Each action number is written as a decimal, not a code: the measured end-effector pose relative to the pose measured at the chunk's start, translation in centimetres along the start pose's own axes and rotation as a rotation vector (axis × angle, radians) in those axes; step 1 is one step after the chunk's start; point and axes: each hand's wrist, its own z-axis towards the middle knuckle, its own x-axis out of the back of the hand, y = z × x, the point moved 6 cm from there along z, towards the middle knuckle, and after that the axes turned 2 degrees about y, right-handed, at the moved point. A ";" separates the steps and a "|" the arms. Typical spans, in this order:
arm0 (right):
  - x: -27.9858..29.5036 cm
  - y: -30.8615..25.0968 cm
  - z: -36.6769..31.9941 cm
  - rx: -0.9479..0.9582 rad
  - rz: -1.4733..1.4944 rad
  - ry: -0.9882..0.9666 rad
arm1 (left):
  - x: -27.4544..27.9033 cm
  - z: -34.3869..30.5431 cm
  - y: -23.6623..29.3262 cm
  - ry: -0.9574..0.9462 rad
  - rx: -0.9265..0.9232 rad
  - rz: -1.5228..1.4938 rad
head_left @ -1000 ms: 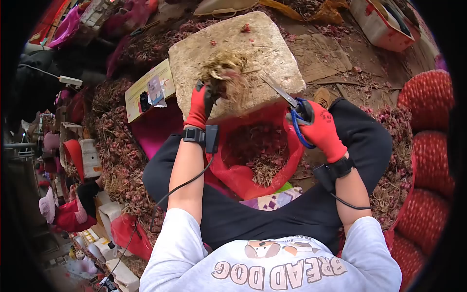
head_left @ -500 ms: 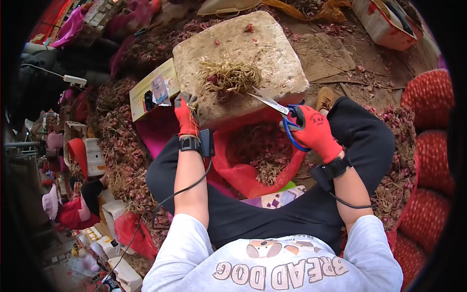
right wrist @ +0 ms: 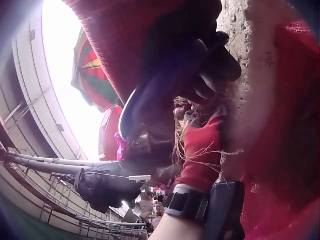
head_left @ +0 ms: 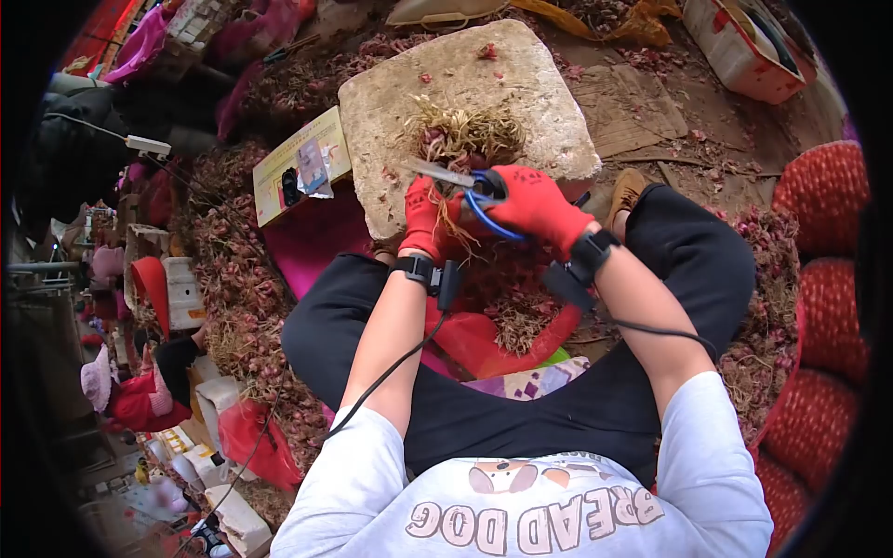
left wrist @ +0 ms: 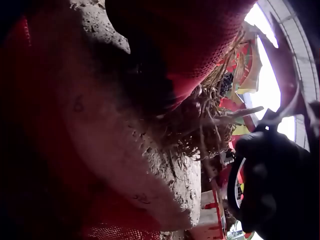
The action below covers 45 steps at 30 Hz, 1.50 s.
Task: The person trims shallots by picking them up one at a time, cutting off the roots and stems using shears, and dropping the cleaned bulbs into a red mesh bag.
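My right hand [head_left: 541,206], its fingers curled around the scissors [head_left: 446,175], has come across to my left hand [head_left: 421,219], which pinches dry strands [head_left: 454,221]; the blades are within cutting reach. The dry bunch [head_left: 474,136] lies on the pale block [head_left: 379,112].

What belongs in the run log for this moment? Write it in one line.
Right hand: holds blue-handled scissors | left hand: close to scissors, grip unclear | shallot bunch: on pale block

Pale pitted block [head_left: 556,135] | on top: dry-stemmed red bulb bunch [head_left: 476,133] | small red scraps [head_left: 487,52]
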 end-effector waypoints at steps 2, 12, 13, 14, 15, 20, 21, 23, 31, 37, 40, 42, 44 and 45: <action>0.0 2.0 2.4 -0.153 -0.095 0.021 | 1.0 0.5 -1.0 -0.105 0.191 -0.309; 2.0 4.8 3.0 -0.249 0.102 0.384 | 3.2 -2.3 -1.1 -0.281 0.274 -0.896; 2.5 3.3 1.7 -0.179 0.253 0.483 | 2.9 -2.2 -1.3 -0.236 0.252 -0.892; 2.2 1.5 0.6 -0.077 0.520 0.425 | 2.5 -2.2 -1.6 -0.234 0.260 -0.956; 1.3 -0.2 0.3 0.055 0.519 0.356 | 2.3 -2.4 -1.7 -0.234 0.271 -1.017; -3.8 -2.8 2.2 0.273 0.338 -0.018 | 2.1 -3.8 -3.9 -0.324 0.360 -1.089; -3.9 -2.4 3.2 0.180 0.192 -0.038 | 1.4 -4.2 -4.7 -0.300 0.451 -1.212; -6.2 0.6 6.6 0.118 0.355 -0.015 | 0.8 -5.0 -4.9 -0.267 0.558 -1.331; -0.3 -1.6 -1.3 -0.093 0.645 -0.157 | -0.3 -6.1 -4.8 -0.231 0.654 -1.499; -1.3 3.4 -9.0 -0.555 0.491 -0.423 | -0.4 -5.9 -5.0 -0.170 0.575 -1.448; -3.2 3.9 -8.0 -0.560 0.606 -0.438 | -0.2 -5.8 -4.4 -0.163 0.559 -1.426; -3.9 3.1 -6.6 -0.565 0.574 -0.431 | 0.7 -6.0 -4.0 -0.180 0.553 -1.403; -5.2 3.2 -4.8 -0.484 0.610 -0.414 | 1.8 -6.2 -2.9 -0.207 0.535 -1.399; -5.9 3.8 -4.0 -0.446 0.626 -0.404 | 1.7 -6.1 -3.1 -0.221 0.523 -1.332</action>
